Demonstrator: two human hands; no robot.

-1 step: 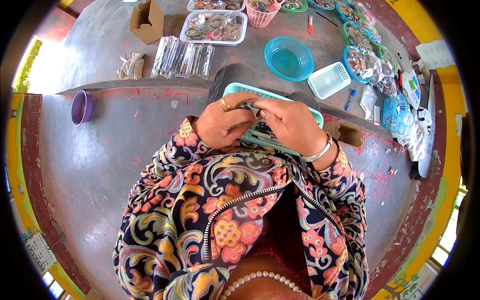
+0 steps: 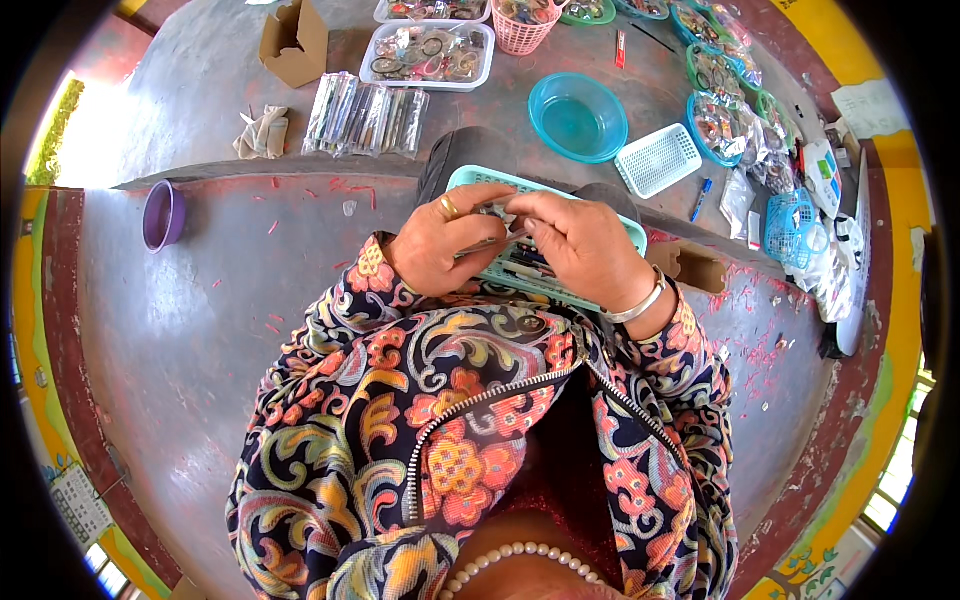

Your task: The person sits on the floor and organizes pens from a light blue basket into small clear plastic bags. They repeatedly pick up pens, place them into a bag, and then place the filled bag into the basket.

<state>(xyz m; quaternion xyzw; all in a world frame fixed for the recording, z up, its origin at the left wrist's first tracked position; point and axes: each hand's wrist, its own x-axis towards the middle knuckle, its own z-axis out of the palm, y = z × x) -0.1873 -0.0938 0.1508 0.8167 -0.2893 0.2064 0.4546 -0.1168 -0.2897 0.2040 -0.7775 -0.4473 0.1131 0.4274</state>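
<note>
A mint-green plastic basket [image 2: 628,232] rests across my lap, with several slim pens [image 2: 528,268] lying inside it. Over the basket my left hand [image 2: 450,243] is closed, fingers curled and pointing inward, a gold ring on one finger. My right hand [image 2: 592,252], with a pale bangle at the wrist, faces it with thumb and index finger pinched. The fingertips of both hands nearly meet around a small, pale, partly see-through piece that the fingers mostly hide; its kind cannot be made out.
Ahead on the grey ledge are clear-wrapped pens [image 2: 366,118], a teal basin [image 2: 578,118], a white basket [image 2: 658,162], a tray of bagged rings [image 2: 428,56] and a cardboard box [image 2: 294,46]. A purple tub [image 2: 163,216] stands on the floor at left. Filled baskets [image 2: 716,125] line the right.
My right thumb and index finger have shifted slightly, and a little more of the pale piece shows between the hands. Everything else looks the same.
</note>
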